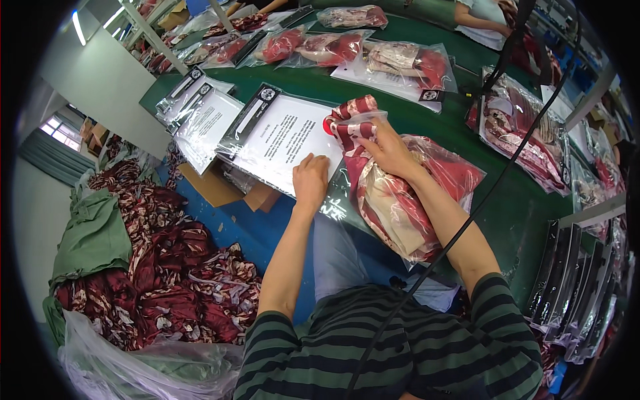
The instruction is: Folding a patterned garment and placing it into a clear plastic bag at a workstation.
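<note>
On the green table, my right hand (392,152) is closed around the upper end of a clear plastic bag (448,168). Red and cream patterned fabric (393,200) lies folded inside it, and a red-and-white striped piece (355,115) shows by my fingers. To the left, my left hand (312,179) rests with curled fingers on the near right edge of a clear bag with a white printed sheet (267,137) and a black header strip. What its fingertips pinch, if anything, is partly hidden. The two hands are a short way apart.
More printed-sheet bags (203,117) overlap at the table's left end. Bagged garments (327,48) line the far side. An open cardboard box (210,183) stands below the table edge, beside a large heap of dark red cloth (167,273). A black cable (490,193) crosses in front of my right arm.
</note>
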`<control>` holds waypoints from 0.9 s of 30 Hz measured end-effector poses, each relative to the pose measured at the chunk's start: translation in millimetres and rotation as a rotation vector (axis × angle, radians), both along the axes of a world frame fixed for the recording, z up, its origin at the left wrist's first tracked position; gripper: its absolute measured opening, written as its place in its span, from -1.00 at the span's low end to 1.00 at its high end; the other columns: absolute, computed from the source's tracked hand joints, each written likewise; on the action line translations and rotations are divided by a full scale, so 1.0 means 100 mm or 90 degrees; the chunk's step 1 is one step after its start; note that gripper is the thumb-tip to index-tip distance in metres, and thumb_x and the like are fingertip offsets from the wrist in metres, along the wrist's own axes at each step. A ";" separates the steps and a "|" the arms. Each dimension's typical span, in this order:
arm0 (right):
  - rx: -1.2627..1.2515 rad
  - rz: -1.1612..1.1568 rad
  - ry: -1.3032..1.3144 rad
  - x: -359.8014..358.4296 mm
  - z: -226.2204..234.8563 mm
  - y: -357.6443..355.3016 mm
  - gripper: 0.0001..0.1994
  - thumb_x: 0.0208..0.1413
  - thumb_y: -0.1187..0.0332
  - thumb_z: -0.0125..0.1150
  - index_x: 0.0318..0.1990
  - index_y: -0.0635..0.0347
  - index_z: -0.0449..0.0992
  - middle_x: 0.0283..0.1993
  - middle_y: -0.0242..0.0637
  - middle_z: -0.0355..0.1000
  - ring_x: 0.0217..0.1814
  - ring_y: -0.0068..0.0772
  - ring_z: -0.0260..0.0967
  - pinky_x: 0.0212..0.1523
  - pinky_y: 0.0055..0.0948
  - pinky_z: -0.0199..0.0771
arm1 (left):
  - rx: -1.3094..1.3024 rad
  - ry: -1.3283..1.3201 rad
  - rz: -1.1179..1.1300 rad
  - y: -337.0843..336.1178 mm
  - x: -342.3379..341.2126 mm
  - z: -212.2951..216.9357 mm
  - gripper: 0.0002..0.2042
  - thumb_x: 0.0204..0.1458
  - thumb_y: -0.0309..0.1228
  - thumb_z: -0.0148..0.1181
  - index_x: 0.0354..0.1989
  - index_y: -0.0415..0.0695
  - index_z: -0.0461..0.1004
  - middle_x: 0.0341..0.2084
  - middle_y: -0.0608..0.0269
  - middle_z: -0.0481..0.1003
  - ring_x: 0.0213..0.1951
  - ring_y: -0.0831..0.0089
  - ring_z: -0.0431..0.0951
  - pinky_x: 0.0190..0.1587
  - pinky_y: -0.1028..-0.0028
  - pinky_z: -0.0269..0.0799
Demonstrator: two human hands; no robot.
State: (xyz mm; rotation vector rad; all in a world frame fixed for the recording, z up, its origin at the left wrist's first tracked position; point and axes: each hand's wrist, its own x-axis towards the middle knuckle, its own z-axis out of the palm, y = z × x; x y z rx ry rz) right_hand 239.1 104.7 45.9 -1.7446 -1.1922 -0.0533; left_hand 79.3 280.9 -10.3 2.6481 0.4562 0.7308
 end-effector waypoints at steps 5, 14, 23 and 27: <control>0.003 0.131 -0.092 -0.15 0.05 -0.09 -0.69 0.20 0.34 0.21 0.02 0.25 0.37 -0.03 -0.04 0.36 -0.08 0.00 0.36 -0.04 -0.18 0.37 | -0.066 -0.234 0.139 0.11 0.13 0.39 -0.83 0.22 -0.43 0.14 -0.13 -0.20 0.59 -0.09 0.16 0.63 0.04 0.16 0.56 0.23 0.23 0.34; -0.179 0.152 -0.135 -0.45 0.00 0.49 -0.80 0.14 0.45 0.17 -0.12 0.29 0.35 -0.10 -0.03 0.33 -0.15 0.07 0.38 -0.11 -0.07 0.42 | -0.255 -0.317 -0.009 0.11 0.16 0.63 -0.84 0.25 -0.48 0.10 -0.14 -0.25 0.59 -0.01 0.17 0.61 0.17 0.18 0.49 0.40 0.25 0.17; -0.290 0.008 0.038 -0.07 -0.25 1.98 -0.75 0.17 0.27 0.09 -0.06 0.15 0.52 0.12 0.01 0.34 -0.02 0.15 0.45 -0.11 0.05 0.49 | -0.160 -0.296 -0.032 0.12 0.04 0.55 -0.86 0.20 -0.50 0.16 -0.13 -0.24 0.58 -0.03 0.12 0.60 0.25 0.03 0.40 0.36 0.19 0.22; -0.174 -0.119 -0.048 0.06 -0.41 2.21 -0.70 0.18 0.24 0.07 0.01 0.09 0.52 0.20 -0.02 0.32 0.02 0.15 0.45 -0.04 0.03 0.49 | -0.011 -0.250 0.042 0.23 -0.13 0.38 -0.73 0.19 -0.48 0.20 0.05 -0.26 0.50 0.11 0.05 0.50 0.29 -0.01 0.35 0.29 0.22 0.29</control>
